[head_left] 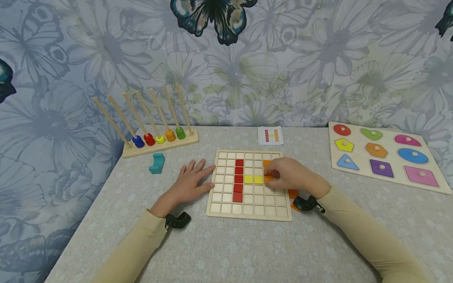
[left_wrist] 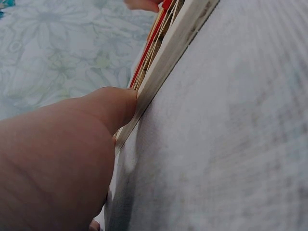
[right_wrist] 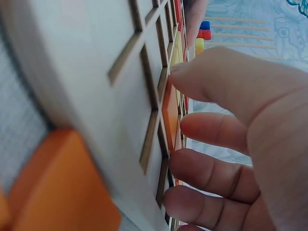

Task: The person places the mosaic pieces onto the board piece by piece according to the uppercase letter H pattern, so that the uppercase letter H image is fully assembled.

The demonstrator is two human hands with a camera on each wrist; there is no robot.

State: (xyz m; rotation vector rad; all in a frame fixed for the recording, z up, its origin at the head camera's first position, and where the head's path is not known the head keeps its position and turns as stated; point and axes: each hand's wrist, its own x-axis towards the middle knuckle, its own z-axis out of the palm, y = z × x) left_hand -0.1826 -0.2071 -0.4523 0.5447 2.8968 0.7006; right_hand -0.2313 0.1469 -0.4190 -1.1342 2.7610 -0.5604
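Note:
A wooden grid board (head_left: 226, 210) lies flat on the table, with a column of red tiles (head_left: 238, 179) and a pair of yellow tiles (head_left: 253, 179) in its cells. My right hand (head_left: 291, 175) is over the board's right part, thumb and index finger at the edges of an orange tile (right_wrist: 169, 113) in a cell. Another orange tile (head_left: 267, 162) sits farther up the same column, partly covered by the fingers. My left hand (head_left: 191, 182) rests at the board's left side, fingers spread. In the left wrist view the thumb (left_wrist: 113, 106) touches the board's edge.
Loose orange tiles (head_left: 293, 193) lie right of the board, partly under the right wrist. A pattern card (head_left: 270, 135) lies behind it. A peg stand with coloured rings (head_left: 161, 147) and a teal curved block (head_left: 157, 163) are at left; a shape puzzle board (head_left: 357, 147) lies at right.

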